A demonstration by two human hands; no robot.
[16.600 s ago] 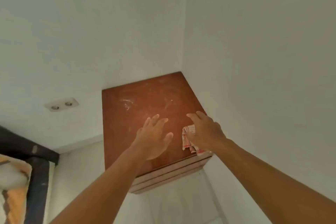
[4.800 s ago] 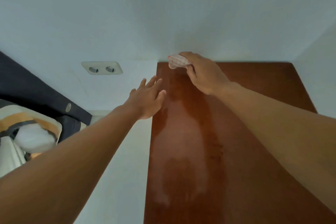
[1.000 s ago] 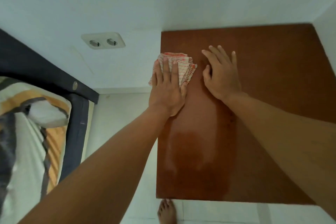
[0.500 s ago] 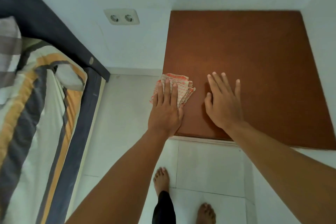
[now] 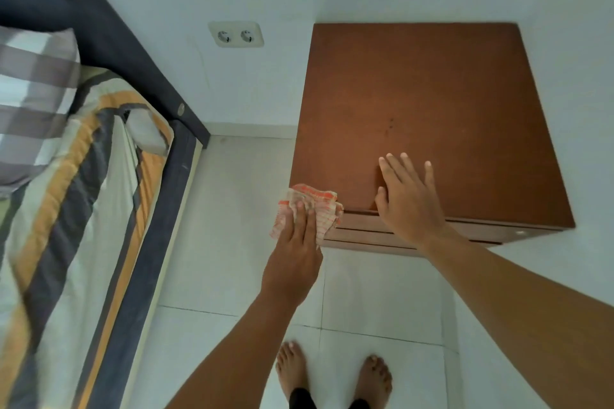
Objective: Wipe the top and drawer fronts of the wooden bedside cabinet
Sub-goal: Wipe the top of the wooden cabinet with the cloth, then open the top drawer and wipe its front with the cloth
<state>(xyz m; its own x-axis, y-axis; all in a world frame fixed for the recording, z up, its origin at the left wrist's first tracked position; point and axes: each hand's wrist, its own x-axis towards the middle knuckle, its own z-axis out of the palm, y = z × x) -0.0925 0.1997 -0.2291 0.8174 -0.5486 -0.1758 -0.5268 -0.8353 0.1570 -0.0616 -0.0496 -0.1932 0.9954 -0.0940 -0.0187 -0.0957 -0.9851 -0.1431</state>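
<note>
The wooden bedside cabinet [image 5: 432, 103] stands in the wall corner, and I look down on its brown top. Its drawer fronts [image 5: 372, 236] show as narrow strips below the front edge. A crumpled white-and-orange checked cloth [image 5: 320, 206] lies over the cabinet's front left corner. My left hand [image 5: 295, 242] presses on the cloth with straight fingers; the thumb is hidden. My right hand [image 5: 407, 199] rests flat on the top by the front edge, fingers spread, holding nothing.
A bed [image 5: 83, 192] with a striped cover and a dark frame runs along the left. A double wall socket [image 5: 236, 34] sits left of the cabinet. My bare feet [image 5: 332, 372] stand on the white tiled floor in front. White walls close in behind and on the right.
Both hands have slid toward the front edge of the top. The cloth has gone from the left edge to the front left corner. The view has pulled back, so the drawer fronts now show.
</note>
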